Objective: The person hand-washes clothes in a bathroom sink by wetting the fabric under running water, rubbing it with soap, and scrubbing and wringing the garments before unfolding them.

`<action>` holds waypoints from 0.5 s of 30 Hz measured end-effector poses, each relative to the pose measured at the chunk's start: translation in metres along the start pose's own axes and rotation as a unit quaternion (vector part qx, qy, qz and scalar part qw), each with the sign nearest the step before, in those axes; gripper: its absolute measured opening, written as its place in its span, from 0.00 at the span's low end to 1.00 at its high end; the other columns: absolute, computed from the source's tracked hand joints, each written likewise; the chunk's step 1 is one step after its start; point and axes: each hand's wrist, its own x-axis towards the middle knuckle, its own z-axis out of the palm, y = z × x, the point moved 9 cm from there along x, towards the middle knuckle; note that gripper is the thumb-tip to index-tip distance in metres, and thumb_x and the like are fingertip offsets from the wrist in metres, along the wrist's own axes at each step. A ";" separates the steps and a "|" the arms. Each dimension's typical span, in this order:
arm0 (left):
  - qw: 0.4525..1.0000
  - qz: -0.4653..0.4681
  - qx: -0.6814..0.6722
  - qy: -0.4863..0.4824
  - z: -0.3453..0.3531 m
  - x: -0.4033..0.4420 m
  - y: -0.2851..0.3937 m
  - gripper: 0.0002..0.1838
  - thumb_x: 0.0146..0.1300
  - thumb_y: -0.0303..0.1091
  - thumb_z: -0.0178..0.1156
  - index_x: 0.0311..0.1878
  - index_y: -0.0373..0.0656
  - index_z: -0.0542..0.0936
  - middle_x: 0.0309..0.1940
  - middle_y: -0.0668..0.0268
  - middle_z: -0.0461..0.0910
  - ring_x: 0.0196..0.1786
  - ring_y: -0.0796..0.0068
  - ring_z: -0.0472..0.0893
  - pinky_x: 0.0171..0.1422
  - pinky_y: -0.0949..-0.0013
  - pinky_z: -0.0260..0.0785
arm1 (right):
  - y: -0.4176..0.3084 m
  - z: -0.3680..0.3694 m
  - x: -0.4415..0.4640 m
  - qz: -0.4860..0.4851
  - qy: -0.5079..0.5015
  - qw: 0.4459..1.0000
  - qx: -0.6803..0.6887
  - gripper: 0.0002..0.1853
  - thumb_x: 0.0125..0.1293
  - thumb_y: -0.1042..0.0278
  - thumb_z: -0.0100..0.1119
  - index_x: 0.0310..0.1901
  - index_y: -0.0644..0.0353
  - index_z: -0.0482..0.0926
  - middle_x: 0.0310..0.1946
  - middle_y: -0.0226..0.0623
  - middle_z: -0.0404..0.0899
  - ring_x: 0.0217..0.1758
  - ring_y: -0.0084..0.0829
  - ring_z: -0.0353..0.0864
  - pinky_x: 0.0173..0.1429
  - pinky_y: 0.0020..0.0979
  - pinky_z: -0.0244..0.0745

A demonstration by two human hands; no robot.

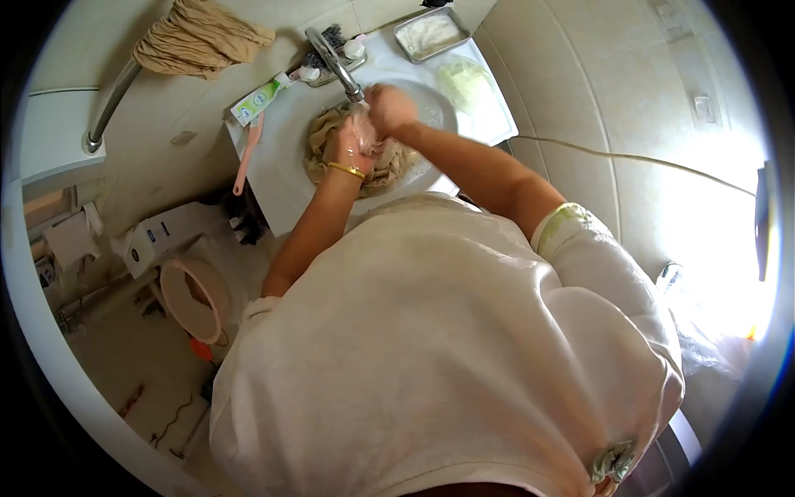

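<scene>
1. Tan fabric (pixel 199 37) is being held up by a curved metal pipe (pixel 109 108) in the upper left of the frame.
2. Beige cloth (pixel 383 176) is being held bunched within the washbasin (pixel 277 178), upper centre.
3. Over it, the left hand (pixel 354 142), ringed by a yellow bracelet (pixel 346 171), is being held close against the right hand (pixel 391 109), just below the tap (pixel 334 65). Fingers being blurred, whether anything is being gripped cannot be told.
4. Wetting or rinsing seems to be under way; the next move is probably calling for the cloth to be worked by both hands.
5. Pale green material (pixel 465 83) is being supported by the counter, right of the basin.
</scene>
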 end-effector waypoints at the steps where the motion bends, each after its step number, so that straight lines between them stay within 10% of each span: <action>1: 0.999 0.011 -0.010 -0.045 0.016 -0.007 0.001 0.15 0.62 0.46 0.46 0.40 0.46 0.75 0.40 0.68 0.77 0.41 0.68 0.76 0.46 0.63 0.70 | 0.020 -0.007 0.009 0.067 0.035 0.995 0.060 0.15 0.58 0.59 0.51 0.41 0.61 0.75 0.32 0.51 0.77 0.36 0.51 0.77 0.43 0.42 0.71; 3: 0.993 0.029 -0.031 -0.112 0.028 -0.011 0.007 0.17 0.62 0.48 0.43 0.41 0.49 0.75 0.41 0.71 0.77 0.39 0.69 0.76 0.44 0.65 0.71 | 0.032 -0.016 0.006 0.118 0.097 0.980 0.127 0.17 0.61 0.57 0.47 0.38 0.63 0.76 0.29 0.51 0.78 0.35 0.51 0.77 0.42 0.42 0.71; 8: 0.978 0.057 -0.087 -0.178 -0.008 0.016 0.034 0.19 0.64 0.50 0.37 0.39 0.49 0.74 0.32 0.69 0.76 0.36 0.72 0.75 0.42 0.67 0.70 | -0.087 -0.046 -0.081 -0.224 0.251 0.935 0.114 0.16 0.61 0.56 0.48 0.39 0.61 0.76 0.31 0.52 0.78 0.35 0.51 0.77 0.42 0.43 0.71; 12: 0.998 0.046 -0.014 -0.049 -0.021 0.013 0.012 0.16 0.63 0.45 0.41 0.40 0.46 0.75 0.30 0.66 0.76 0.35 0.71 0.76 0.44 0.66 0.70 | -0.037 -0.003 -0.035 -0.028 0.059 0.998 -0.022 0.15 0.59 0.58 0.51 0.41 0.60 0.74 0.34 0.51 0.78 0.35 0.50 0.77 0.41 0.43 0.72; 13: 0.997 0.016 -0.017 -0.077 0.018 -0.039 0.015 0.16 0.62 0.43 0.45 0.43 0.43 0.75 0.34 0.66 0.77 0.38 0.71 0.77 0.47 0.65 0.70 | -0.007 -0.019 -0.031 0.037 0.160 0.984 0.074 0.14 0.59 0.57 0.51 0.38 0.59 0.76 0.32 0.49 0.78 0.34 0.50 0.77 0.39 0.43 0.72; 14: 0.971 0.025 -0.030 -0.238 0.014 -0.013 0.010 0.17 0.61 0.46 0.46 0.46 0.46 0.74 0.45 0.64 0.76 0.50 0.64 0.74 0.57 0.57 0.66 | -0.008 -0.003 -0.007 -0.130 0.114 0.964 -0.202 0.14 0.60 0.56 0.50 0.37 0.57 0.77 0.27 0.50 0.77 0.29 0.48 0.77 0.37 0.40 0.73; 15: 0.976 0.041 -0.007 -0.215 0.018 -0.023 0.013 0.17 0.60 0.44 0.48 0.46 0.46 0.75 0.45 0.64 0.76 0.51 0.64 0.74 0.57 0.57 0.65 | 0.021 0.010 0.004 -0.074 0.009 0.997 -0.021 0.15 0.62 0.55 0.48 0.38 0.57 0.76 0.27 0.46 0.78 0.30 0.43 0.77 0.37 0.38 0.74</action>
